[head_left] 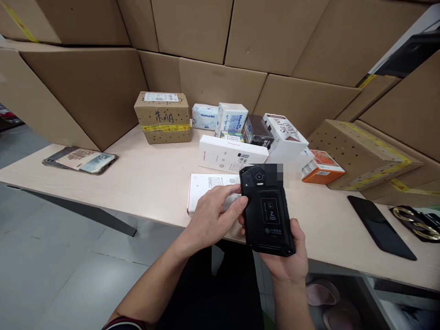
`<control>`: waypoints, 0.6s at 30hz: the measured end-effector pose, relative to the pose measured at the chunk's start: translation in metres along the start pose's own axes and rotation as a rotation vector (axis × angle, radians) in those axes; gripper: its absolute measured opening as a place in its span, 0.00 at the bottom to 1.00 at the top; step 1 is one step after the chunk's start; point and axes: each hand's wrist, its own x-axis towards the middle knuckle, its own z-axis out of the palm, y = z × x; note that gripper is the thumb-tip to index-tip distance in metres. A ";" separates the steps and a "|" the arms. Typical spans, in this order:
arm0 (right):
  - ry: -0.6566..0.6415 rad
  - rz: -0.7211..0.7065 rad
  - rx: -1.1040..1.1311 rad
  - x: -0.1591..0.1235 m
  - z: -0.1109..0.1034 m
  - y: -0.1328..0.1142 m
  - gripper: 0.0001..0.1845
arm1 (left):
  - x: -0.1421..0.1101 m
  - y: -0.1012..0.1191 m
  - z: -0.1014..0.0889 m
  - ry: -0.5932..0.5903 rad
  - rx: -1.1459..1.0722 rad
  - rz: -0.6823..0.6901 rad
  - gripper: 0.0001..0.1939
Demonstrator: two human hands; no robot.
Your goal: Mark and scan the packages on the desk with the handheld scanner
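A black rugged phone (267,220) is held above the table's front edge, its back towards me. That back carries a camera at the upper left and a framed label with an N mark. My right hand (287,256) wraps it from below, the thumb on its right edge and the other fingers partly hidden behind it. At the phone's left edge, my left hand (220,208) grips with thumb and fingers closed. A flat white box (201,185) lies beyond the left hand, partly covered by it. Another long white box (230,153) stands on its side behind the phone.
On the table (147,183) stand a taped brown carton (165,121), tissue packs (205,116), a tall white box (285,137) and an orange box (323,167). A dark flat phone-shaped slab (381,227) lies right; a clear-cased phone (80,160) lies left. Large cardboard boxes (220,73) wall the back.
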 end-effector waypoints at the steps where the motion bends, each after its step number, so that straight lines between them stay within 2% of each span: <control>1: -0.005 -0.001 -0.003 0.000 0.000 0.000 0.29 | 0.000 0.000 0.000 0.001 0.001 -0.001 0.17; 7: -0.031 0.006 -0.001 0.000 0.000 0.000 0.29 | -0.001 0.000 0.002 0.006 0.034 0.012 0.17; 13: -0.004 -0.003 0.030 -0.002 0.003 -0.004 0.29 | -0.001 -0.002 0.007 0.050 0.164 0.059 0.18; 16: 0.051 -0.063 0.003 -0.008 0.003 -0.014 0.31 | -0.001 -0.008 0.014 0.104 0.283 0.140 0.18; 18: 0.119 -0.126 -0.049 -0.014 -0.001 -0.025 0.35 | -0.001 -0.013 0.019 0.136 0.393 0.241 0.17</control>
